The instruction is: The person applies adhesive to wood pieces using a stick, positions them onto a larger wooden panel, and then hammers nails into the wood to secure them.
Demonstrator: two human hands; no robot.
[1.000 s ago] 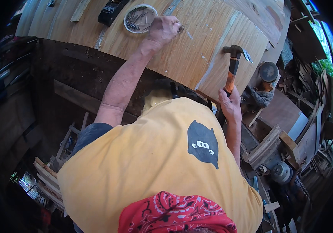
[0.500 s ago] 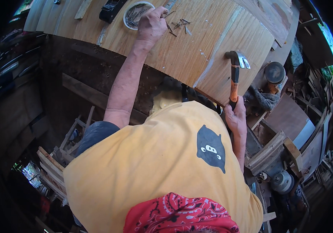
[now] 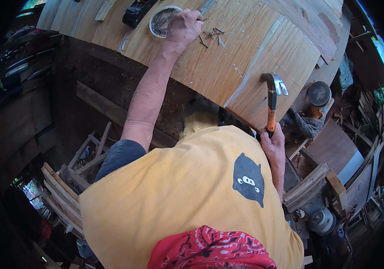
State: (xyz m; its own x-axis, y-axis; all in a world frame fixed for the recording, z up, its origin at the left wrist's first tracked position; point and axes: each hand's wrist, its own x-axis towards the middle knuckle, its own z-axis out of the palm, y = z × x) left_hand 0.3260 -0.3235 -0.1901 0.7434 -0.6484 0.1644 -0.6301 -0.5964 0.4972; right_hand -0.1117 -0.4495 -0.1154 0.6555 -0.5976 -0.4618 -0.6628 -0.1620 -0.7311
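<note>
My left hand (image 3: 184,28) is closed at the right rim of a white round container (image 3: 156,23) with nails in it; what the fingers hold is too small to make out. Several loose nails (image 3: 210,36) lie just right of that hand on the pale wooden panels (image 3: 192,67). My right hand (image 3: 273,139) grips the orange-and-black handle of a claw hammer (image 3: 271,107), whose head is over the panels near their right end.
A black tool (image 3: 133,13) and a loose wood strip (image 3: 104,10) lie left of the container. At the right are a round metal piece (image 3: 319,94), a grey cloth (image 3: 308,124), stacked boards and a power tool (image 3: 321,222). Wooden frames (image 3: 84,166) stand at lower left.
The scattered nails came into view on the panel as my left hand drew toward the container between the first two frames. The view has shifted slightly; the hammer stays in my right hand.
</note>
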